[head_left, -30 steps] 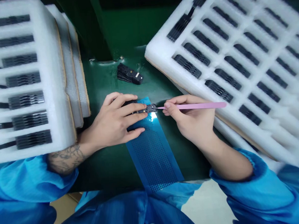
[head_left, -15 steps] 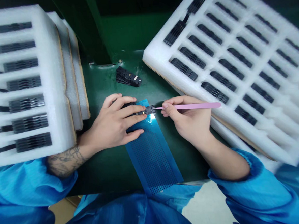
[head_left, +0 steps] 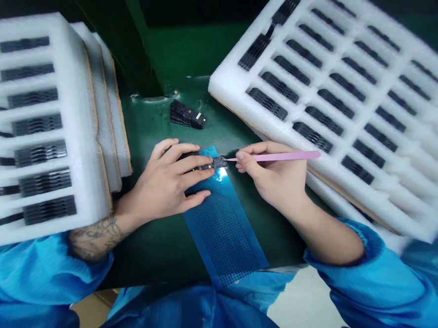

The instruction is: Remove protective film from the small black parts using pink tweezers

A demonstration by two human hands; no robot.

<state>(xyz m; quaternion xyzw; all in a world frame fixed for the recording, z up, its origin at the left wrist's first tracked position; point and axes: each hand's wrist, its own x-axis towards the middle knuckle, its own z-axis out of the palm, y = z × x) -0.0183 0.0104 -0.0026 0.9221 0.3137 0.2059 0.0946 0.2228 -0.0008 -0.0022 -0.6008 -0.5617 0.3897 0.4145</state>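
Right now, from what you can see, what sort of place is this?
Probably an electronics assembly workshop: white foam trays hold rows of small dark parts, the person wears a blue smock sleeve, and the right hand works pink tweezers over a green bench.

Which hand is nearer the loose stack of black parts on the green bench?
Left. The left hand lies just in front of the stack of black parts and slightly to its left; the right hand is farther away, in front and to the right.

Bright diffuse light; white foam tray [head_left: 223, 82] near blown out, far right corner blurred. Hard white glare on blue perforated sheet [head_left: 222, 172]. Soft shadows under left hand [head_left: 164, 182], right hand [head_left: 275, 178]. Dark green bench [head_left: 153, 252] dim. Wide-angle bending at frame edges.
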